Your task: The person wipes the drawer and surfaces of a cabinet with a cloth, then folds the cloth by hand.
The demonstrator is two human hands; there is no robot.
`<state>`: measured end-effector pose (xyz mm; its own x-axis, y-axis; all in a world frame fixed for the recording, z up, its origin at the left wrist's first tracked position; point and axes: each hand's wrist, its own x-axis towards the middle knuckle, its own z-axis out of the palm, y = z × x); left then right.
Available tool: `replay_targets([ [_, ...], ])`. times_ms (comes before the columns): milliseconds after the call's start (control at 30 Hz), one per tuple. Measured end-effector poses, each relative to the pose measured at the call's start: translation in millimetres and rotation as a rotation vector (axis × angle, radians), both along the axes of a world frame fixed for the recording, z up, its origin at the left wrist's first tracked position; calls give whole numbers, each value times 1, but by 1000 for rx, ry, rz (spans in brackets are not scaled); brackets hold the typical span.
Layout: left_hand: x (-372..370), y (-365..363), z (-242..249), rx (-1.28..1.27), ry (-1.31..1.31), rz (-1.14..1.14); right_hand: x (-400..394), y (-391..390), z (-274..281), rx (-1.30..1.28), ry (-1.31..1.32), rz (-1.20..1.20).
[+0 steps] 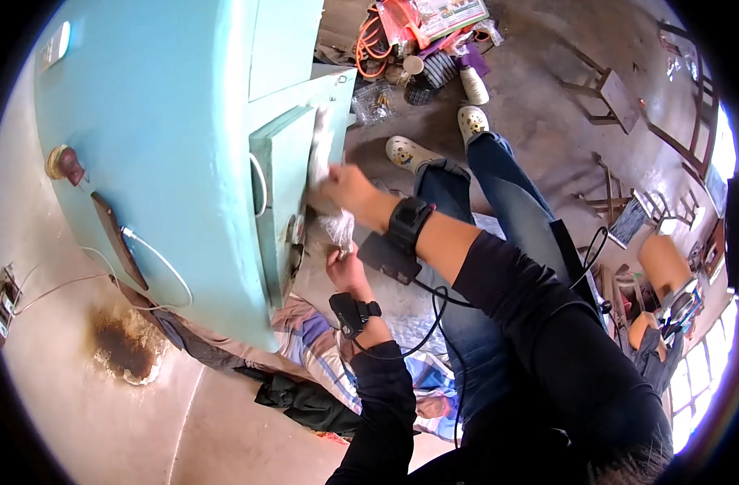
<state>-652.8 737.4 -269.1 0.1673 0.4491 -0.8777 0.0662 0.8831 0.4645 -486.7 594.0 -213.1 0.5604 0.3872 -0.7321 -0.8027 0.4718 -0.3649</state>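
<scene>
My left hand [351, 272] pinches the lower end of a crumpled, whitish see-through plastic bag [335, 229]. Just above it, my right hand [356, 196] is slightly blurred, its fingers curled closed at the upper part of the same bag. More pale plastic [321, 149] stretches upward from there along the edge of a turquoise cabinet door [282, 186], which has a white handle. Both hands are right in front of this door, over my lap, and each wrist wears a black strapped device.
The turquoise cabinet [159, 162] fills the left, with a phone [119, 240] charging by a white cable. Clutter with an orange cord [369, 48] lies on the floor ahead. A wooden stool [616, 101] stands at the right. Checked cloth [325, 343] spreads beside me.
</scene>
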Motion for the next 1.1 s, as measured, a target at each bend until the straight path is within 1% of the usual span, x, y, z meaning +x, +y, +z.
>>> replay_targets([
  [33, -6, -3, -1, -8, -89, -243, -19, 10, -17, -164, -132, 150],
  [67, -15, -2, -2, -15, -179, -486, -29, 4, -14, -263, -318, 288],
  [100, -23, 0, -5, 41, -208, -647, -41, 5, -22, -362, -412, 363],
  [133, -37, 0, -2, 205, -8, -817, -56, 4, -27, -389, -376, 301],
  [200, -8, -27, 36, -108, 226, -654, -66, -23, -18, -351, -169, 307],
  [233, -48, 8, 5, -15, 227, -945, -73, -35, -21, -405, -112, 346],
  [267, -24, -16, 32, -67, 251, -659, -82, -48, -27, -460, -53, 384],
  [333, -50, 4, 19, 195, 299, -1134, -105, -80, -45, -401, -35, 311],
  [367, -41, -6, 28, 195, 292, -1130, -114, -96, -50, -425, 11, 322],
  [400, -23, -23, 49, 264, 283, -954, -121, -114, -53, -450, 58, 334],
  [433, -9, -35, 65, 328, 271, -777, -123, -134, -54, -448, 35, 482],
  [467, -2, -41, 74, 326, 263, -772, -124, -155, -53, -446, 11, 629],
  [533, 9, -48, 87, 510, 110, -826, -150, -191, -59, -632, -253, 714],
  [567, 15, -49, 92, 508, 101, -822, -142, -206, -41, -617, -184, 856],
  [600, 20, -47, 97, 720, 121, -1117, -134, -220, -20, -598, -109, 997],
  [633, 22, -43, 101, 935, 142, -1412, -145, -232, -13, -741, -144, 1186],
  [667, 21, -38, 102, 934, 137, -1409, -157, -238, -4, -888, -179, 1374],
  [733, 13, -27, 105, 1222, 171, -1900, -155, -238, 44, -957, -185, 1581],
  [767, 14, -26, 111, 1224, 167, -1897, -164, -237, 56, -961, -186, 1580],
  [833, 18, -27, 123, 1077, 333, -2013, -177, -238, 73, -1167, -439, 1392],
  [867, 12, -26, 122, 1076, 343, -1997, -174, -237, 78, -1165, -454, 1404],
  [933, -2, -26, 115, 1123, 427, -2186, -165, -234, 85, -1239, -345, 1423],
  [967, -6, -31, 113, 1124, 433, -2163, -164, -235, 85, -1294, -389, 1428],
  [1000, -13, -37, 113, 1114, 475, -2275, -161, -236, 84, -1295, -407, 1439],
  [1033, -18, -45, 112, 1102, 517, -2387, -158, -238, 82, -1295, -327, 1517],
  [1067, -20, -55, 113, 1101, 523, -2367, -155, -242, 78, -1294, -244, 1593],
  [1100, -23, -68, 115, 997, 601, -2466, -155, -249, 73, -1297, -258, 1608],
])
